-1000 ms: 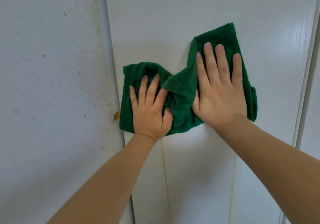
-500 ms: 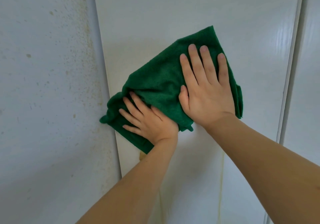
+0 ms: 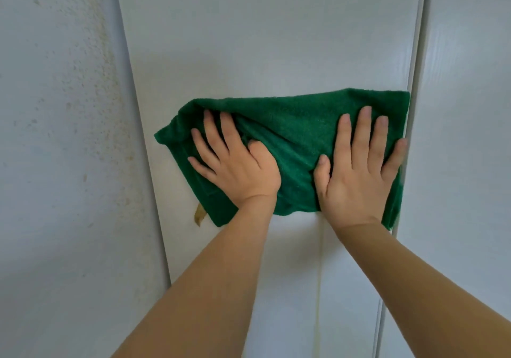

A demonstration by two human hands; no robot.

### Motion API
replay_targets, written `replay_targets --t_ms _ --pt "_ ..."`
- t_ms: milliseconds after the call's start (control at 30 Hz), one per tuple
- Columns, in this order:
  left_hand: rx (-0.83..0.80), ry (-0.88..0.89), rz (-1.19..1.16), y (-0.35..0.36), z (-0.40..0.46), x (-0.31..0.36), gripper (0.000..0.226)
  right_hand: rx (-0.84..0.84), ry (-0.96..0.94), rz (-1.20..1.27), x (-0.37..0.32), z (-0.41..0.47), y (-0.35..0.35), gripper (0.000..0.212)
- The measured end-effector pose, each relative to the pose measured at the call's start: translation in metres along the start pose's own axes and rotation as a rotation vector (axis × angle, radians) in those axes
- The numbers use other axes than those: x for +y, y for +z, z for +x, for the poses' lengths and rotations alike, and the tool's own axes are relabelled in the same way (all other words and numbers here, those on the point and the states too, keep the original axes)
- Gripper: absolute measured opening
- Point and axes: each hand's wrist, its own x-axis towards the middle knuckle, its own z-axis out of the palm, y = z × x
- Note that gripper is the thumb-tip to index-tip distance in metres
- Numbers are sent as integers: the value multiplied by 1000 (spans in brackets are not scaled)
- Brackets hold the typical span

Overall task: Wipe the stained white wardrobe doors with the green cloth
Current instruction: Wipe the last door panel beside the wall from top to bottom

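A green cloth [image 3: 290,131] is spread wide across the middle white wardrobe door [image 3: 262,39]. My left hand [image 3: 235,164] presses its left part flat with spread fingers. My right hand [image 3: 356,169] presses the right part, fingers straight and pointing up, near the door's right edge. A brown stain [image 3: 199,214] shows just below the cloth's lower left corner. A faint yellowish drip line [image 3: 320,274] runs down the door under the cloth.
The surface at the left [image 3: 55,164] is speckled with small brown spots, densest along its right edge. Another white door [image 3: 470,136] lies to the right, beyond a vertical seam [image 3: 414,53].
The cloth has been stretched out sideways. My right hand slid right to the door's edge, and my left hand turned from pointing left to pointing up and flattened.
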Motion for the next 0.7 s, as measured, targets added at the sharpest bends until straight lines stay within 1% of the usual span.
replay_targets --t_ms 67,100,133,200,267,300,367,400,433,467,567,600,633,667,700 --pt "22 27 29 6 -1 -3 71 -15 -1 -4 0 1 1 62" --pt "25 25 35 8 -2 -7 70 -38 -42 -5 0 1 1 63" --pt "26 26 39 8 -3 -8 69 -63 -118 -10 2 3 0 64" --pt "27 50 35 11 -3 -8 65 -98 -345 -48 11 7 0 65" --pt "28 48 37 13 -5 -9 64 -101 -574 -92 19 17 -1 64" --pt "35 53 44 14 -6 -10 64 -100 -650 -101 21 23 -2 64" --pt "51 67 57 15 -7 -11 64 -94 -734 -105 24 32 -4 62" --pt "55 69 58 16 -7 -11 64 -87 -727 -97 24 32 -3 61" --pt "58 69 57 16 -8 -11 63 -75 -670 -77 22 29 -2 61" --pt "63 65 54 16 -7 -11 63 -55 -556 -45 16 21 0 60" --pt "87 67 30 16 -6 -11 61 -13 -40 65 -15 -11 7 59" --pt "96 71 28 16 -5 -10 59 -8 84 92 -28 -20 8 59" --pt "105 75 30 16 -5 -10 58 -5 165 113 -38 -25 10 58" --pt "106 80 31 17 -5 -8 56 -12 200 126 -41 -25 10 58" --pt "98 94 40 16 -6 -10 55 -37 190 129 -41 -26 10 59"
